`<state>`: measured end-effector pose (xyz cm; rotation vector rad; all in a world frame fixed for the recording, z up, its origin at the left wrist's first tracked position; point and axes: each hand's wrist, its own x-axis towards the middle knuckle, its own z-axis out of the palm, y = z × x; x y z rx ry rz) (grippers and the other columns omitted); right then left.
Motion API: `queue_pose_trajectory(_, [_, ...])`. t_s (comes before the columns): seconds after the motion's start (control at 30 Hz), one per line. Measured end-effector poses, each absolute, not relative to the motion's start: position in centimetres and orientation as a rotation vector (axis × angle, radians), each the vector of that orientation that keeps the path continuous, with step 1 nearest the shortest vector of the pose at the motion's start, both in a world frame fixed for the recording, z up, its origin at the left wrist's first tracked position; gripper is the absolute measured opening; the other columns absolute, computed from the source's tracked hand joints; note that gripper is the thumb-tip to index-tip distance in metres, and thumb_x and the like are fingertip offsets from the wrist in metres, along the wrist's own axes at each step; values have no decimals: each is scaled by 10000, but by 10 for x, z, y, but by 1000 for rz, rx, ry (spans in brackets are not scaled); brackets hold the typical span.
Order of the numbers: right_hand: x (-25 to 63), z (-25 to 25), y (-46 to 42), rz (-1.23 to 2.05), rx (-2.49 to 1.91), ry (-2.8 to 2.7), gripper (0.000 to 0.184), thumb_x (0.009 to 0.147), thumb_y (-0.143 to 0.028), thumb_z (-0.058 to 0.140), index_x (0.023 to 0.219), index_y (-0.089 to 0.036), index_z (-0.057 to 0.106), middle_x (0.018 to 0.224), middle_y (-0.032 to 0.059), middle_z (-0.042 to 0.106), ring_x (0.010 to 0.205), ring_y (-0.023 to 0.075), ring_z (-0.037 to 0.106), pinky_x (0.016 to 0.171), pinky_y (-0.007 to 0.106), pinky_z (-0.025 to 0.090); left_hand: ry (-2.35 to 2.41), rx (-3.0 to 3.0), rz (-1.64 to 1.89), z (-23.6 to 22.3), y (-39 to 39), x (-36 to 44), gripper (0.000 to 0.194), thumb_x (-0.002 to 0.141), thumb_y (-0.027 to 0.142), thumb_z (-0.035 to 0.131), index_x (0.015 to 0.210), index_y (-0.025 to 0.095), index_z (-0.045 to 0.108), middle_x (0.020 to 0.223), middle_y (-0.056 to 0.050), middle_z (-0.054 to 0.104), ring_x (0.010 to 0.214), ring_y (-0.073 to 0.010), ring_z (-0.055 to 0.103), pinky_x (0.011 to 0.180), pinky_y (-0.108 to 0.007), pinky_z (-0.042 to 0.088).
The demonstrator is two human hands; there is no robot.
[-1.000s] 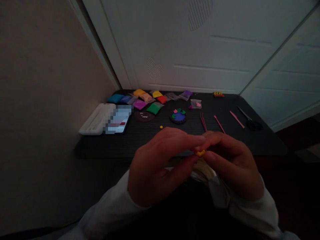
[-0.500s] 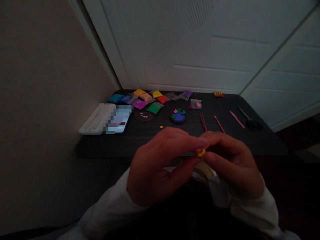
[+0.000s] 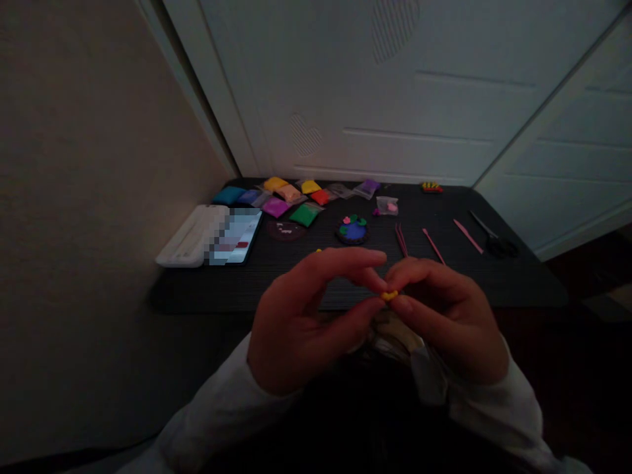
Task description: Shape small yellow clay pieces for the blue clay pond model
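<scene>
Between the fingertips of both hands is a small piece of yellow clay [image 3: 390, 296], held just above the table's front edge. My left hand [image 3: 316, 322] pinches its left side with thumb and a finger, the index finger stretched out above. My right hand [image 3: 449, 316] grips the other side between thumb and fingertips. Beyond the hands sits a round clay pond model [image 3: 353, 230] with a blue middle, dark rim, green leaves and a pink flower. A tiny yellow clay bit [image 3: 318, 251] shows partly behind my left hand.
Several bags of coloured clay, one a green clay bag [image 3: 305, 214], lie along the back left. A phone [image 3: 239, 238] leans by a white case [image 3: 190, 236]. Tweezers [image 3: 401, 240], a pink tool [image 3: 433, 245], a pink knife [image 3: 468, 236] and scissors [image 3: 494, 237] lie right on the black table [image 3: 237, 286].
Both hands have shifted slightly left with the yellow clay. My left index finger has lifted away from the piece, and the left hand now partly covers the tiny yellow bit.
</scene>
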<state>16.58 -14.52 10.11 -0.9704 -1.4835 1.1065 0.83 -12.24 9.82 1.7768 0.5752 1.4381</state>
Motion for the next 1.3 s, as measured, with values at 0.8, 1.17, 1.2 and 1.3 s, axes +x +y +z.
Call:
queue_pose_trajectory(0.8, [166,81,-122,954,-1067,-1476,115,735,-269,567,838,-220,582,767,-4,569,727,126,517,668,277,388,727,1635,1318,89,-98,10,378,655,52,617,988,217,549,784,18,614,740,-89,596,673,-183,485])
queue_pose_trajectory(1.17, [188,27,-99,958,-1235,-1368,205,733,-330,537,847,-168,592,739,22,589,686,126,526,627,274,410,972,1863,1125,71,-5,16,406,641,204,618,1034,170,521,791,-32,636,769,-162,610,727,-288,473])
queue_pose_trajectory(1.2, [188,23,-97,970,-1238,-1368,204,732,-326,538,844,-165,594,737,23,592,685,127,527,623,272,411,975,1898,1089,68,3,19,415,630,202,622,1033,171,527,776,-31,641,765,-167,612,737,-297,468])
queue_pose_trajectory(1.3, [187,13,-93,999,-1239,-1359,195,729,-318,539,830,-161,597,724,21,590,671,123,523,605,262,409,1000,1990,1005,56,23,29,387,637,195,601,1018,176,538,764,-29,654,768,-173,614,787,-329,444])
